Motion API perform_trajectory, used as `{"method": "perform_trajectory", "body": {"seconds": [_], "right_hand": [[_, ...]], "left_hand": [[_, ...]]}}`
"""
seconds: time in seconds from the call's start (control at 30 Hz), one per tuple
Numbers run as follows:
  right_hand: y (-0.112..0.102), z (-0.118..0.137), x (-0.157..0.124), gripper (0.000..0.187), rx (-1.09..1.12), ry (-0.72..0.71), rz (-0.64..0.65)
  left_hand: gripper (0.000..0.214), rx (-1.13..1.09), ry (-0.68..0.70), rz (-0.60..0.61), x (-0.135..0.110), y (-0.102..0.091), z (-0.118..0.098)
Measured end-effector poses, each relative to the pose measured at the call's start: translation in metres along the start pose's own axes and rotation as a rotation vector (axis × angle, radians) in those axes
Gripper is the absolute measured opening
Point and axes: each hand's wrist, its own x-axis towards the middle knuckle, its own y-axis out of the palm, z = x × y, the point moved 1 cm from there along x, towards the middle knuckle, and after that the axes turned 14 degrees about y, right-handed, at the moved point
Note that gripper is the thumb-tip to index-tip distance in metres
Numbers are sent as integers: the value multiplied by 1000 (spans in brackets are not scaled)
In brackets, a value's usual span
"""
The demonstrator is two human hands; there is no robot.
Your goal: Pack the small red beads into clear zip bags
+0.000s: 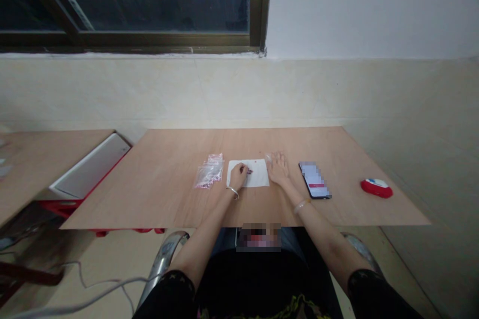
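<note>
A white sheet of paper [259, 178] lies on the wooden table. Over its left side is my left hand [238, 175], fingers curled in beside a few small dark reddish pieces [250, 171]; whatever is between the fingertips is too small to make out. My right hand [279, 168] rests flat just off the sheet's right edge, its fingers stretched out and apart. Touching or partly under those fingers is a small clear plastic bag [268, 158]. Left of the paper, several clear zip bags [210, 172] with reddish top strips lie in an overlapping pile.
A phone [314, 180] with a lit screen lies right of my right hand. Farther right sits a red and white oval object [376, 188]. The table [179, 149] meets a tiled wall behind. At left stand another table [33, 159] and a white panel [90, 167].
</note>
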Motion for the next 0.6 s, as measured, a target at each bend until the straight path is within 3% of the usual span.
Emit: {"method": "perform_trajectory", "body": {"seconds": [0.17,0.4,0.6], "right_hand": [[4,-2,0,34,5,-8,31],[19,-10,5,51,-5,-8,82],[32,-17,11,56,-43,6,106]], "left_hand": [[17,-32,12,20,-4,-2,-3],[13,15,20,11,-10,0,-11],[16,106,-18,86,-3,-4,-24]]}}
